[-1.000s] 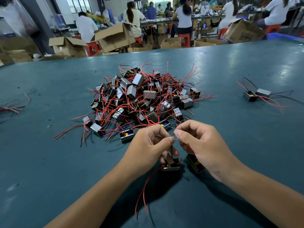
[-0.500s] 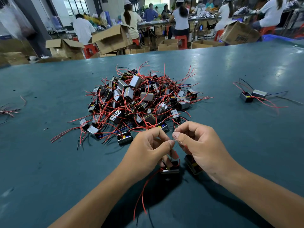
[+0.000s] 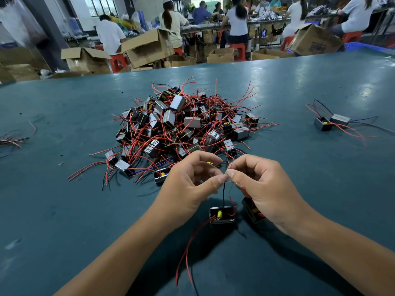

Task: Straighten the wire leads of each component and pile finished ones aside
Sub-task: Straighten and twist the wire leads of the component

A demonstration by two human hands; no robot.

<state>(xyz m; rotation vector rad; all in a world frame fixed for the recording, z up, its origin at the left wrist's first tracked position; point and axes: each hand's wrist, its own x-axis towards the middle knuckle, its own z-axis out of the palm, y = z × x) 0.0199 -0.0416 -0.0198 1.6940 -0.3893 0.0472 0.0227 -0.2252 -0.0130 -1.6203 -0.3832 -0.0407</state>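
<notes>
Showing the lead-straightening step at a dark teal worktable (image 3: 64, 210). The left hand (image 3: 188, 184) and right hand (image 3: 263, 189) meet thumb-tip to thumb-tip, each pinching the thin bare end of a wire lead (image 3: 223, 193) that rises from the small black box-shaped component w/ yellow part inside (image 3: 221, 214). That component sits just below the hands on or close over the table; which, cannot tell. A second small black component (image 3: 253, 211) lies partly under the right palm; whether the right hand's lower fingers hold it is hidden. A long red insulated lead (image 3: 188, 248) trails from the first component toward the viewer, curving loosely.

Handling, judged: the component looks light, a rigid little block, so it prob. swings if lifted by a lead alone. The leads look thin & pliable; they should hold a bend and kink easily. The stripped tips look hair-fine and likely fragile, so pulls should be gentle. Best hold is prob. insulation near the body w/ one hand, the other drawing along the wire outward.

Behind the hands: a large tangled heap of grey-and-black boxed components w/ red leads (image 3: 181, 129), apparently the unworked stock. Far right, well apart: two similar components w/ leads laid out (image 3: 332, 122), perhaps the finished pile. Far left edge: a few loose wire offcuts (image 3: 12, 139).
</notes>
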